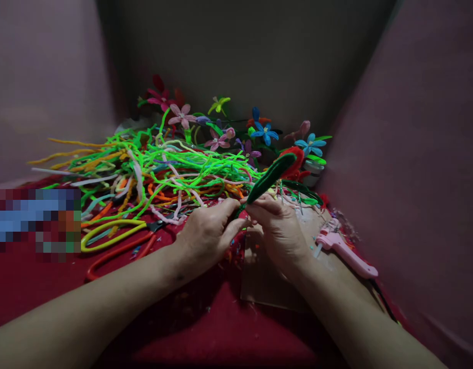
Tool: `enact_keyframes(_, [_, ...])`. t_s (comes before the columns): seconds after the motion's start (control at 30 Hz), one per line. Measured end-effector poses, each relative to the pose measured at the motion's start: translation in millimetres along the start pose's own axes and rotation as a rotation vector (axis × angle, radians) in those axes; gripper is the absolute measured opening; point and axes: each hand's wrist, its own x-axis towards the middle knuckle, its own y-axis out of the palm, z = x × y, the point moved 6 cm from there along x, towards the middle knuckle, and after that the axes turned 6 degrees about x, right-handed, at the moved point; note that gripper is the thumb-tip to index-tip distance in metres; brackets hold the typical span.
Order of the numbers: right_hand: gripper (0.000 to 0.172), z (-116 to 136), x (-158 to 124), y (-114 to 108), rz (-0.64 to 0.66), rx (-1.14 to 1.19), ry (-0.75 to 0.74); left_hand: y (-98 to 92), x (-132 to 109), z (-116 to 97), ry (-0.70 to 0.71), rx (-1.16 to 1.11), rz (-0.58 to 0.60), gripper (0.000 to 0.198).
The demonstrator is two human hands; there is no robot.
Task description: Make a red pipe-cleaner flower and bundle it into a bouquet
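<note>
Both hands meet at the middle of the view around a dark green pipe-cleaner leaf (272, 174), which slants up and to the right from the fingers. My left hand (207, 225) is closed, its thumb and fingers pinching the leaf's lower end. Against the base of the blade, my right hand (276, 225) is closed on the same leaf. Fingers cover most of the lower end. Behind the hands lies a tangled heap of pipe cleaners (170, 164), largely bright green, with orange, pink and white ones mixed in.
Scissors (119, 230) with one yellow and one red handle lie left of my hands. A pink glue gun (346, 251) rests at the right, by a cardboard sheet (274, 292) on the red cloth (221, 333). Pipe-cleaner flowers (265, 133) stand at the back, between pale side walls.
</note>
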Motion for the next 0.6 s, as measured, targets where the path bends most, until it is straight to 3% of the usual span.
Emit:
enact_keyframes(0.17, [0.008,3.8,-3.0,2.4,-0.01,-0.023,-0.042,-0.2,-0.2,0.3,0.044,0.032,-0.018,0.013])
enact_keyframes(0.43, [0.009,3.8,-2.5,1.9,0.003,-0.02,-0.044,2.6,2.8,5.4,-0.118,-0.196,0.093,0.017])
enact_keyframes(0.6, [0.009,0.7,-0.4,1.2,0.018,0.011,-0.026,8.0,3.2,7.3,-0.268,-0.464,0.215,0.016])
